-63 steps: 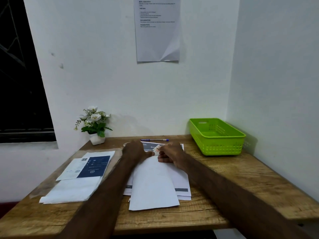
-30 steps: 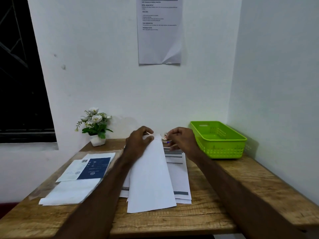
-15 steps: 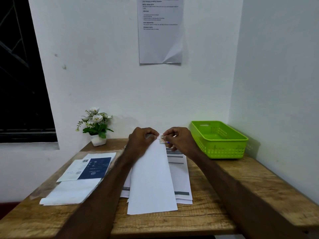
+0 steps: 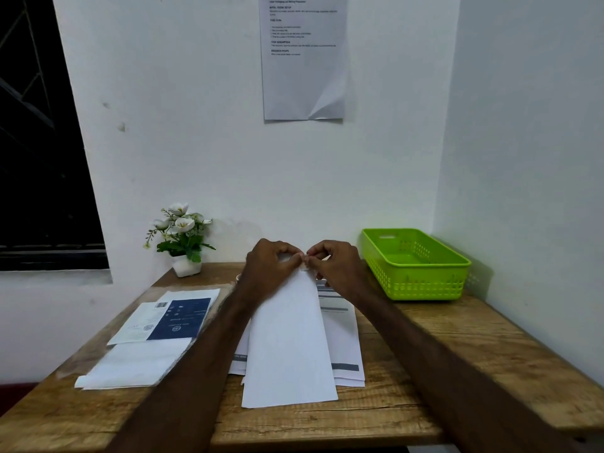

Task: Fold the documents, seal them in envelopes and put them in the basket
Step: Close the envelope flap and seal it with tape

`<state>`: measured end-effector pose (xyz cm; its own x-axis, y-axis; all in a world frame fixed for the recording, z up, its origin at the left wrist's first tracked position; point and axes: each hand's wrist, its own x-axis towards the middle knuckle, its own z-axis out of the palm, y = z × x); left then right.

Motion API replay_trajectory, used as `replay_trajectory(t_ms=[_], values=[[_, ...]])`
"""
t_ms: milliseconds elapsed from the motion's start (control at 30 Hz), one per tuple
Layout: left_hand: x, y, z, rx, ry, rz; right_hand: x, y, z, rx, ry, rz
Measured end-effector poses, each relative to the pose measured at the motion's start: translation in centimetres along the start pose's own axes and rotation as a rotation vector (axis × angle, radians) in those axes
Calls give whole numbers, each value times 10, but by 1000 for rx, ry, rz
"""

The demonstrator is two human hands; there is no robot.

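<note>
Head view is showing left hand [image 4: 266,269] and right hand [image 4: 338,268] both pinching the white sheet's [image 4: 289,344] raised far edge above the table [image 4: 376,416].

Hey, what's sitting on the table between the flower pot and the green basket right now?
In the head view, both hands, the left and the right, pinch the far end of a white sheet between the flower pot and the basket.

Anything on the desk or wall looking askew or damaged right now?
The notice on the wall has a creased, curling bottom right corner. On the desk, the papers under the lifted white sheet are fanned unevenly. The green basket sits upright, nothing spilled.
</note>
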<state>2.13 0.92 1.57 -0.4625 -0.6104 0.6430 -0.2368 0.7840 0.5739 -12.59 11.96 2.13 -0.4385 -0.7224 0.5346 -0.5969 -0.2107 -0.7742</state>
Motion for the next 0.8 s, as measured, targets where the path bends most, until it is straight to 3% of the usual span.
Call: replay_trajectory(t_ms=[367, 600, 800], values=[[3, -4, 2, 32, 25, 38, -2, -4, 1, -25, 6, 29], [5, -11, 2, 73, 41, 45, -3, -12, -4, 228, -11, 246], [2, -5, -1, 40, 46, 35, -6, -15, -9, 356, -66, 293]])
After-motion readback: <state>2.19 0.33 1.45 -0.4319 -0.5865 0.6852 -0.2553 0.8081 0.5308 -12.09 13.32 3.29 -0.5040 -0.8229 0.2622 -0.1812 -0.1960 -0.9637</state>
